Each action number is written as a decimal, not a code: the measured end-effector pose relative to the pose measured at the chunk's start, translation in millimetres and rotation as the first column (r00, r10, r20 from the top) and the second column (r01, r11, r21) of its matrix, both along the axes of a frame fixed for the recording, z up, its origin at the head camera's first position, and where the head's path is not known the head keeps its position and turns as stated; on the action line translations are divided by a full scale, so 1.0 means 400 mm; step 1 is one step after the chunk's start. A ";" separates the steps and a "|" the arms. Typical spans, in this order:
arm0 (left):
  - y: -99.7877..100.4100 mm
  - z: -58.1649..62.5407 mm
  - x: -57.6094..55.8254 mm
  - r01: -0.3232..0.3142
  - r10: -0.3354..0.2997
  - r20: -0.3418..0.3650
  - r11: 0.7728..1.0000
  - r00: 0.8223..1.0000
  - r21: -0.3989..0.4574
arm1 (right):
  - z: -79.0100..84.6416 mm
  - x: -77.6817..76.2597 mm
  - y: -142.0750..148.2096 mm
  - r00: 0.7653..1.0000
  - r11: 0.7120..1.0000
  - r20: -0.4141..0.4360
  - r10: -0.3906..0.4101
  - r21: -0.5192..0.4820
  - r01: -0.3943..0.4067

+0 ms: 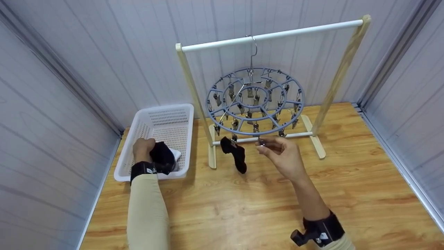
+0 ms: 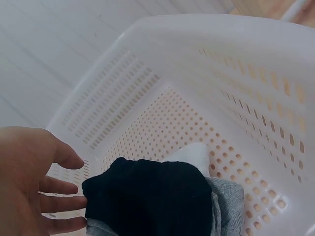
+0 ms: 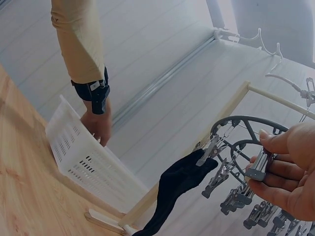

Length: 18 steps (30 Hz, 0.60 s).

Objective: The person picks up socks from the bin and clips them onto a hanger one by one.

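Observation:
My left hand (image 1: 143, 148) is inside the white basket (image 1: 190, 139). In the left wrist view its fingers are spread and loosely bent, fingertips right at the edge of a black sock (image 2: 147, 196). White cloth (image 2: 194, 156) and grey cloth (image 2: 229, 204) lie around that sock. My right hand (image 1: 286, 156) pinches a metal clip (image 3: 259, 167) between thumb and fingers, below the front rim of the round blue-grey clip hanger (image 1: 239, 132). Left of this hand, another black sock (image 1: 238, 158) hangs from a clip on the hanger.
The hanger hooks over the white bar (image 1: 288, 33) of a wooden-legged rack (image 1: 334, 86), with several clips dangling. The basket stands on the wood-look floor (image 1: 222, 208), left of the rack. Pale panel walls (image 1: 114, 52) enclose the back and sides.

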<state>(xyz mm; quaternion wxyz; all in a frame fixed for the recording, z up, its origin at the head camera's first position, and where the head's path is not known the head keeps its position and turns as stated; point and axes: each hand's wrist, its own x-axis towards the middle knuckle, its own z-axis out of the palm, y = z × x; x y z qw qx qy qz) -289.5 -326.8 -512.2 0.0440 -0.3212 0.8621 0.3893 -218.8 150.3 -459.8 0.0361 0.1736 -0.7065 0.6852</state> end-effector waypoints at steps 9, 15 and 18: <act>-0.008 -0.009 -0.003 0.031 -0.031 0.044 1.000 0.999 -0.005 | 0.003 0.000 0.000 1.000 1.000 0.022 0.005 -0.021 -0.005; -0.010 -0.023 -0.005 0.010 -0.010 -0.038 1.000 0.999 -0.004 | 0.002 -0.001 0.000 1.000 1.000 0.011 0.009 -0.023 -0.008; -0.012 -0.026 -0.003 -0.003 0.003 -0.048 1.000 0.999 0.012 | 0.002 -0.002 0.002 1.000 1.000 0.012 0.010 -0.018 -0.009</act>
